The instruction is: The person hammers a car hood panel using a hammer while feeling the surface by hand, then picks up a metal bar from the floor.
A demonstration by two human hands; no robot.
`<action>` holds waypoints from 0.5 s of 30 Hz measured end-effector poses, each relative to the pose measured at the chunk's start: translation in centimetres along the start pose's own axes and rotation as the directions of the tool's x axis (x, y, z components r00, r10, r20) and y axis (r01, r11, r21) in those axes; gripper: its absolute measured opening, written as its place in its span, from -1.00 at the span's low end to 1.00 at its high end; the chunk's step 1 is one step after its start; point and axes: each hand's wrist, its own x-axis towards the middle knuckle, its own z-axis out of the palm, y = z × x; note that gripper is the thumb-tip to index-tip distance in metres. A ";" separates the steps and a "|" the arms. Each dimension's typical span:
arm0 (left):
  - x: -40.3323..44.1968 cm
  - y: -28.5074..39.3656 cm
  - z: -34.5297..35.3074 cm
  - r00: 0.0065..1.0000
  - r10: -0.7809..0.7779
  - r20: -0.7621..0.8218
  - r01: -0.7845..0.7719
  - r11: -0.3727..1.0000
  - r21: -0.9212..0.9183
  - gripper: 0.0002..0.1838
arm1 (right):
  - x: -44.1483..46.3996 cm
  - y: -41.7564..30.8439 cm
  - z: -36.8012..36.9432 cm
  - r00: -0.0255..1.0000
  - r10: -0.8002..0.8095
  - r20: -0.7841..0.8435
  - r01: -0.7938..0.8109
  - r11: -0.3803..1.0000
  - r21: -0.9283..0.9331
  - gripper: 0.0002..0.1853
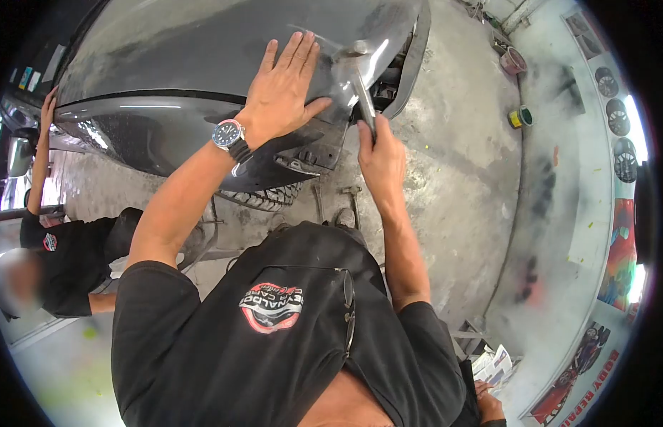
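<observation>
My left hand lies flat on the dark grey car hood, fingers stretched out, with a watch on the wrist. My right hand is wrapped round the handle of a hammer. The hammer's metal head is over the hood's front corner, beside a scuffed, shiny patch; I cannot tell whether it touches the surface. Below the corner, the dark fender has a ragged, broken-looking edge near the tire. An opening with dark parts shows at the car's front.
At the left, a co-worker crouches with one hand on the car. Another person's hand is near folded newspaper at lower right. A second hammer is near my feet. A bucket and paint can stand along the right wall.
</observation>
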 end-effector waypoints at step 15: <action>1.5 2.0 0.6 0.951 0.258 0.168 -0.245 0.965 -0.095 0.05 | -1.5 0.6 -0.9 0.985 0.148 -0.088 -0.133 0.979 0.152 -0.75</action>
